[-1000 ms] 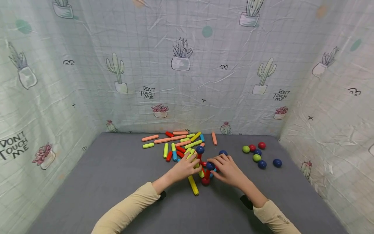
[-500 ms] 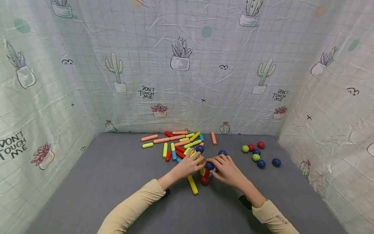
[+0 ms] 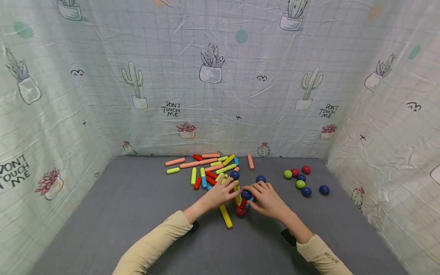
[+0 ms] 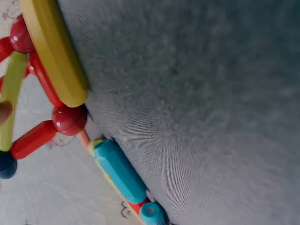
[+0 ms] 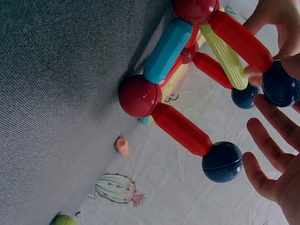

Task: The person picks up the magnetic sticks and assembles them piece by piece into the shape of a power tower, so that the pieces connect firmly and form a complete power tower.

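A frame of magnetic rods and balls stands on the grey table (image 3: 151, 229). It has red balls (image 5: 139, 96) at its base, upright red rods (image 5: 183, 129) and blue balls on top. My right hand (image 3: 269, 200) holds the near blue ball (image 3: 246, 194) between thumb and fingers. My left hand (image 3: 221, 191) pinches a yellow-green rod (image 5: 225, 56), which slants between a lower red ball and another blue ball (image 5: 245, 96). In the left wrist view only a fingertip (image 4: 4, 112) shows on that rod (image 4: 13, 93). The fingers partly hide the frame in the head view.
A loose yellow rod (image 3: 225, 217) lies just left of the frame. Behind, loose rods (image 3: 190, 165) in several colours are spread out. Loose balls (image 3: 300, 185) in green, red and blue sit at the right. A patterned curtain (image 3: 213, 99) closes off the back and sides.
My left hand has shifted slightly over the frame, with the yellow-green rod between its fingers. The right hand stays on the near blue ball. The head view has drifted slightly.
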`<action>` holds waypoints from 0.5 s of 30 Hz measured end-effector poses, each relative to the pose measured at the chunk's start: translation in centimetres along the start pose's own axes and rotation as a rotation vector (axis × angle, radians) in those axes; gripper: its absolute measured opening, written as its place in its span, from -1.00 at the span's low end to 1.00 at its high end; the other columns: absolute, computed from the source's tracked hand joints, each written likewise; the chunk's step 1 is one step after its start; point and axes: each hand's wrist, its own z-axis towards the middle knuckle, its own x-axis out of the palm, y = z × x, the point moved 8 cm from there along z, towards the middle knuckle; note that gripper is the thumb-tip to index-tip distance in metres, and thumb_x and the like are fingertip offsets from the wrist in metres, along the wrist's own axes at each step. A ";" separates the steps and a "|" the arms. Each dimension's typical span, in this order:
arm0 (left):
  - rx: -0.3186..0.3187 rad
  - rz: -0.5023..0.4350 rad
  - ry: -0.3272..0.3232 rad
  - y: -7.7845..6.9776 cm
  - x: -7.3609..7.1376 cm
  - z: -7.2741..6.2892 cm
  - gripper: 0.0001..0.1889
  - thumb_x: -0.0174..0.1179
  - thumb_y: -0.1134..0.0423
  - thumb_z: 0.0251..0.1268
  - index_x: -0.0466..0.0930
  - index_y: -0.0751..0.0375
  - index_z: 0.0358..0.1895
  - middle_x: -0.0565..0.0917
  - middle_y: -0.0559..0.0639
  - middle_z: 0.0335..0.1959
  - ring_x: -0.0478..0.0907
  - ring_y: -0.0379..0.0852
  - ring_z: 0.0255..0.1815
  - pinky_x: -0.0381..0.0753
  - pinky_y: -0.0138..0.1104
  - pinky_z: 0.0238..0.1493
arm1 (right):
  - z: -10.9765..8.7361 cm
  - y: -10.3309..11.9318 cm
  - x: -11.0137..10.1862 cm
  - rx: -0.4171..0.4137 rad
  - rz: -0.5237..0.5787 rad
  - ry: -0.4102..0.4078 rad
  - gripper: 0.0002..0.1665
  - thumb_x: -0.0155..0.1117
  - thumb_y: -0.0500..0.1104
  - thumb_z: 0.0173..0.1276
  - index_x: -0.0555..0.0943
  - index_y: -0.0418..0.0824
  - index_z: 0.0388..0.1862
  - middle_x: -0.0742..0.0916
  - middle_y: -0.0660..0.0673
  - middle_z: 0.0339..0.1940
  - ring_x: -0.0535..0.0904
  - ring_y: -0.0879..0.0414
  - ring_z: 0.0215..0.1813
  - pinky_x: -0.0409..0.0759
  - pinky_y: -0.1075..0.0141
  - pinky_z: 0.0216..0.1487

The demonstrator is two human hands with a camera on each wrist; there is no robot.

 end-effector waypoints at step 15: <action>0.135 -0.176 0.275 -3.4 -1.2 -3.3 -0.69 0.11 0.00 0.17 0.50 -0.19 0.02 0.55 -0.16 -0.15 0.40 -0.18 -0.13 0.36 -0.34 -0.12 | -0.9 -6.0 -0.5 0.158 0.126 -0.076 -0.21 0.43 -0.16 -0.07 0.35 -0.22 0.19 0.48 -0.22 0.06 0.37 -0.07 -0.01 0.36 0.01 -0.05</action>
